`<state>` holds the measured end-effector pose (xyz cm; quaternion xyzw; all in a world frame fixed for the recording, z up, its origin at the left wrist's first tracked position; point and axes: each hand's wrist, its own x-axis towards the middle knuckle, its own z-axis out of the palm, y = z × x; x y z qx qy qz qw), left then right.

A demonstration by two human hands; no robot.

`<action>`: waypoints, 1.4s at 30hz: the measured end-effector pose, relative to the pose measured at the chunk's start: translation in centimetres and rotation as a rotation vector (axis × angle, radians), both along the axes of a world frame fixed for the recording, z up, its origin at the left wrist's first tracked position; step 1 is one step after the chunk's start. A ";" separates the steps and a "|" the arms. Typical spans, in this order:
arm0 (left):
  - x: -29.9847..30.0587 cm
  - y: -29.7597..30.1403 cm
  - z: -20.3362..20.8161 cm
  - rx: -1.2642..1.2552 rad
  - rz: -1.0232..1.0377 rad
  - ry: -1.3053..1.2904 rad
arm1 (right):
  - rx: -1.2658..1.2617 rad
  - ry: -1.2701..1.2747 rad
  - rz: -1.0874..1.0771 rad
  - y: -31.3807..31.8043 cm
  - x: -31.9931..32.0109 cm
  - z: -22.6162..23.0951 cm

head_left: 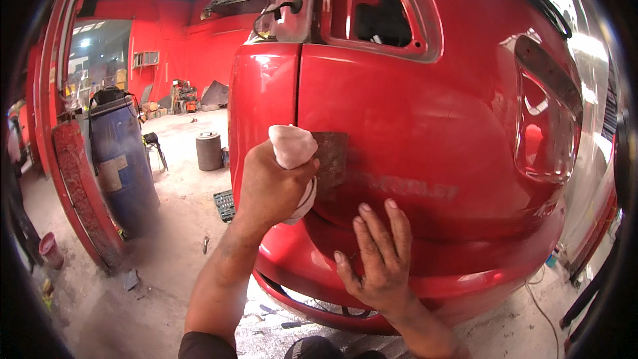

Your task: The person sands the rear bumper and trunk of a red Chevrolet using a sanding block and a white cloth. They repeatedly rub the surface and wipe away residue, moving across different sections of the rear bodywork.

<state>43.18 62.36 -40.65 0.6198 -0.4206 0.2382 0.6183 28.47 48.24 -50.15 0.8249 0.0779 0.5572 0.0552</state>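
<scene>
My left hand [269,183] is closed around a bunched white cloth [293,147], which sticks out above and below the fist. It is in front of the red tailgate [412,113] of a car, close to the seam beside the rear corner panel [265,93]. Right by that fist, a dull brownish square patch [333,163] shows on the tailgate; I cannot tell whether it is a sheet or a bare spot. My right hand [382,259] is open, fingers spread, in front of the tailgate's lower part above the red bumper [452,289]. Whether it touches the paint is unclear.
On the left stand a blue barrel [123,159] and a red post [83,186]. A dark cylindrical container [209,151] and a tool case [224,205] are on the dusty floor. A cable [546,316] lies at the lower right. The light openings in the tailgate hold no lamps.
</scene>
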 end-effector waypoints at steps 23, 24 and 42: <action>-2.7 -3.7 -4.8 -0.124 -0.111 0.180 | 0.216 -0.004 -0.007 -4.2 -6.2 -3.6; -3.4 -3.8 -4.4 -0.140 -0.108 0.230 | 0.223 -0.006 0.005 -4.3 -6.2 -3.7; -4.1 -4.7 -5.6 -0.177 -0.117 0.328 | 0.250 -0.061 0.058 -5.3 -6.8 -4.2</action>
